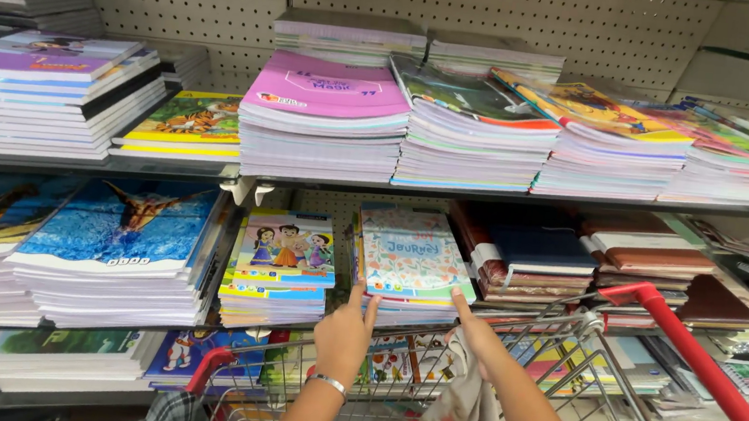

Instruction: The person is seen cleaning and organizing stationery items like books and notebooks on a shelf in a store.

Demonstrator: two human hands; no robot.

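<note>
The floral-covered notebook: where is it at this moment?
Head view: the floral-covered notebook tops a middle-shelf stack, centre, right of the cartoon notebooks, both hands at its front edge.

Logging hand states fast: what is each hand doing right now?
Left hand: open, fingers touching the floral notebook, holding nothing.
Right hand: open, fingers on the same notebook's front edge, not gripping.

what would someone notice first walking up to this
The eye goes first to the two hands at bottom centre: the left hand and right hand reach over a wire trolley with a red handle to a pale floral notebook on the middle shelf. Above it, a bright pink notebook tops a tall stack on the upper shelf.
</note>
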